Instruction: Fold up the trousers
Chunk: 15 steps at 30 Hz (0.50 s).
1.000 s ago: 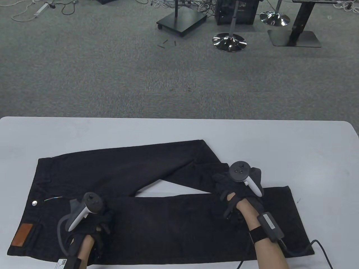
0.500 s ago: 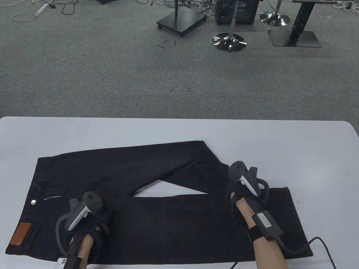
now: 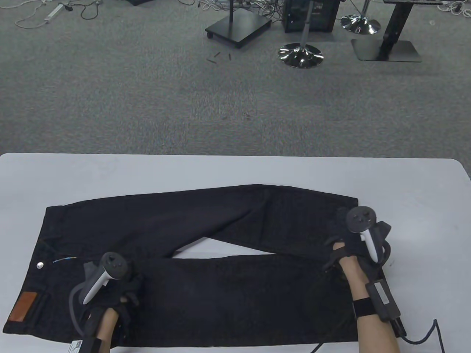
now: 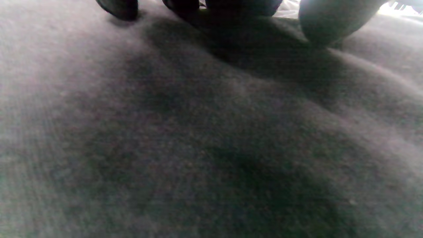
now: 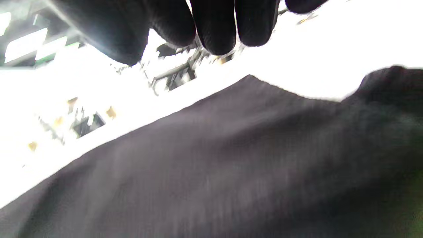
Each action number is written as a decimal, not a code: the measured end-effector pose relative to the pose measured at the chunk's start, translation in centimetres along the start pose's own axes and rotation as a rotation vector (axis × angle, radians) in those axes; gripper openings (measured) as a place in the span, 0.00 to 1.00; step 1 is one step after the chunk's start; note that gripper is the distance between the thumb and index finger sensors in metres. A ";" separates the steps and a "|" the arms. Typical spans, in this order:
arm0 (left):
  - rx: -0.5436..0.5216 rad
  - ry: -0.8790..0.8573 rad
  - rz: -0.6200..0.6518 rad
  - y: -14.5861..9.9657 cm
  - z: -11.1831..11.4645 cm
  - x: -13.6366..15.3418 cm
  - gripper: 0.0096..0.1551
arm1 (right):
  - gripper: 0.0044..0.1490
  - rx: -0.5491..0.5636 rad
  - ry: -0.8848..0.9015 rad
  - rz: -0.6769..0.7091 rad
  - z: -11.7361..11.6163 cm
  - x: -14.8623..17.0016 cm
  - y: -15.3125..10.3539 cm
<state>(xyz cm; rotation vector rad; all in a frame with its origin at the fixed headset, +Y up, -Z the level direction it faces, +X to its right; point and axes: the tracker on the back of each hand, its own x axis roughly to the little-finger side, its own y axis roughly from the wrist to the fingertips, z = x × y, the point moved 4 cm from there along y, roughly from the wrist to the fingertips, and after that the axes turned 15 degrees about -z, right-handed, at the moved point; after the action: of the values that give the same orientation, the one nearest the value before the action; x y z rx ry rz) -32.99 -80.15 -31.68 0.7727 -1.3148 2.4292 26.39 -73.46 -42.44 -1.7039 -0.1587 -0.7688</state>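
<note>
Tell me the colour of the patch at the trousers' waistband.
Brown patch, clearest in the table view.

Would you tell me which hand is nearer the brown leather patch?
Left. The left hand rests just right of the brown leather patch; the right hand is at the trousers' far end.

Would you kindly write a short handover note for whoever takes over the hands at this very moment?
Left hand: rests on the near leg close to the crotch; the wrist view shows its fingertips on the cloth.
Right hand: over the far leg's hem end; whether it grips the cloth is unclear.
Trousers: black, lying flat on the white table, waistband at left with its leather patch, legs running right, a gap of table showing between them.
Done: both legs laid out.
Left: bring one leg onto the other, then fold along the length.
</note>
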 end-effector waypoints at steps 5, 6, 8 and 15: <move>-0.009 -0.012 0.004 0.0 0.1 0.0 0.46 | 0.37 -0.222 -0.143 0.182 -6.9 -4.2 -3.1; -0.010 -0.013 0.004 0.0 0.1 0.0 0.46 | 0.38 -0.223 -0.179 0.193 -7.4 -4.7 -3.4; -0.011 -0.015 0.003 0.0 0.1 0.0 0.46 | 0.39 -0.224 -0.275 0.217 -8.6 -5.8 -3.6; -0.021 -0.028 0.015 0.1 0.1 0.3 0.46 | 0.40 -0.235 -0.267 -0.084 -6.9 -2.2 1.6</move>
<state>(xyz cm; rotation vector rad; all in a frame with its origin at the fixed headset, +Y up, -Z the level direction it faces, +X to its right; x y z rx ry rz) -33.20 -80.31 -31.53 0.7971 -1.3590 2.4204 22.70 -79.61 -44.45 -2.0318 -0.3365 -0.6368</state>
